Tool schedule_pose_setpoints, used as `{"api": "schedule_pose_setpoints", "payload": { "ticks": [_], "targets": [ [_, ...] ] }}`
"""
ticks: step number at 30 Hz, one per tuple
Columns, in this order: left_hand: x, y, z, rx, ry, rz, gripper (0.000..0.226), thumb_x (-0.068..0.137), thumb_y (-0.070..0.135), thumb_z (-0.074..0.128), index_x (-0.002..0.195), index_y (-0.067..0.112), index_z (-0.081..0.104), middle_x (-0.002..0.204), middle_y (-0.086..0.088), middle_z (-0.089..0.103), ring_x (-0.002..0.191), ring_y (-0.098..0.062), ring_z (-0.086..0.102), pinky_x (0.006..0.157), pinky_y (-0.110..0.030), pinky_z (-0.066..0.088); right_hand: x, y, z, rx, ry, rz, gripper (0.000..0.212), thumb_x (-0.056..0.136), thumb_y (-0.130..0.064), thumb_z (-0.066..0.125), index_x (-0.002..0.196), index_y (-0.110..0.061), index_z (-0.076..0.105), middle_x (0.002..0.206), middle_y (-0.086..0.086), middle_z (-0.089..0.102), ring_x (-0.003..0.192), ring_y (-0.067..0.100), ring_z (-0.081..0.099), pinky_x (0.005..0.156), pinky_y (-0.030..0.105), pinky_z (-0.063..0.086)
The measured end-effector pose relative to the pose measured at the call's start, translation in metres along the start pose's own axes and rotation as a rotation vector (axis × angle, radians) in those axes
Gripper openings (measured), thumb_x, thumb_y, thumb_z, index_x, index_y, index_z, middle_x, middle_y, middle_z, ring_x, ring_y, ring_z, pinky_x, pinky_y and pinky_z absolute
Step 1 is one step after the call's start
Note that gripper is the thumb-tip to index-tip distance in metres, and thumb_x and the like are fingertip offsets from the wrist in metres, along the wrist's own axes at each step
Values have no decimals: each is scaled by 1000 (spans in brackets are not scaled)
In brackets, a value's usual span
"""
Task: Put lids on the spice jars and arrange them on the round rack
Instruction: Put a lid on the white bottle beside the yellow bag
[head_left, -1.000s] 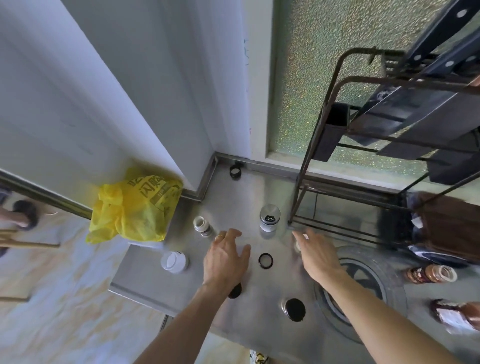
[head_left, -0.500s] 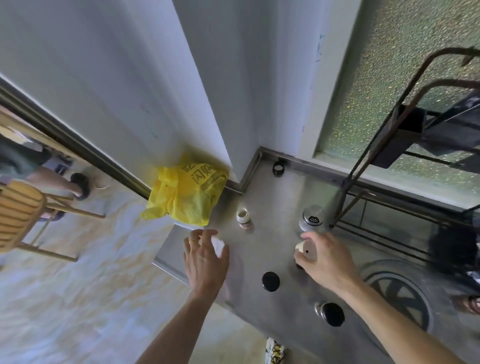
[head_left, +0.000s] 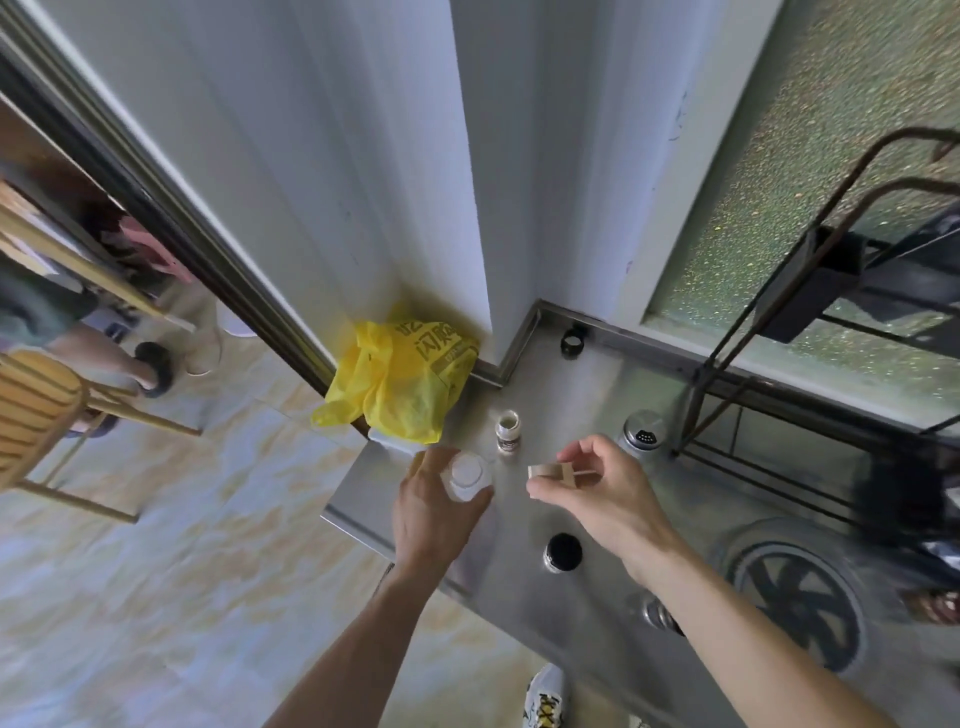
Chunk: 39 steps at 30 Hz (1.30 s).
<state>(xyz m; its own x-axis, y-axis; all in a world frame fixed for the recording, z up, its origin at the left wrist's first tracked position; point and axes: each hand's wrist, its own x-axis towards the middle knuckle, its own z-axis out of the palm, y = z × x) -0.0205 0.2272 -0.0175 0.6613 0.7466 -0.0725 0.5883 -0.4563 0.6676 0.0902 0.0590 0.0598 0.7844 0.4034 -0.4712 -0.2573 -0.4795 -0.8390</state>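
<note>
Spice jars are sitting scattered on the steel counter, and in the head view, the only view there is, two things have just come off it. The left hand is now wrapping its fingers around a clear jar, where a second ago it was lying spread on the metal. The right hand is pinching a pale lid between thumb and fingertips just beside that jar's mouth, having lifted it from the counter. By my judgement, capping is about to begin.

A small white jar is standing open behind the hands, a shaker-top jar further right, a black-topped jar nearer the person. A black ring is lying in the far corner by a yellow bag. The round rack is waiting at right; no jar is visibly standing on it yet.
</note>
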Motion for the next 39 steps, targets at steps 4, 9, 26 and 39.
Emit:
{"api": "schedule_pose_setpoints", "payload": {
  "ticks": [4,9,26,39],
  "targets": [
    [-20,53,-29,-160,-18,165,51,63,40,84,110,33,65,104,15,57,92,-2,57,77,-19,45,-33,-46,-36,36,44,-153,39,66,-24,92,93,-25,65,92,-6,77,79,6,72,72,24,53],
    [-49,122,-57,-305,-48,363,48,63,36,80,110,34,67,103,16,57,96,-5,60,83,-26,55,-83,-98,-89,-16,-58,-379,51,75,0,84,114,-26,66,111,-3,73,101,12,72,86,29,59],
    [-116,214,-86,-353,-175,804,55,64,28,77,118,25,66,103,14,67,88,-5,64,78,-15,48,-174,-131,-183,-664,-145,-620,64,79,-3,78,126,-40,57,119,-13,61,117,13,63,96,31,57],
    [-118,213,-85,-416,-286,773,51,67,29,75,118,28,66,101,14,69,91,-4,66,81,-24,53,-179,-132,-187,-682,-94,-490,38,75,-28,87,106,-39,67,96,-7,75,89,8,73,81,33,63]
  ]
}}
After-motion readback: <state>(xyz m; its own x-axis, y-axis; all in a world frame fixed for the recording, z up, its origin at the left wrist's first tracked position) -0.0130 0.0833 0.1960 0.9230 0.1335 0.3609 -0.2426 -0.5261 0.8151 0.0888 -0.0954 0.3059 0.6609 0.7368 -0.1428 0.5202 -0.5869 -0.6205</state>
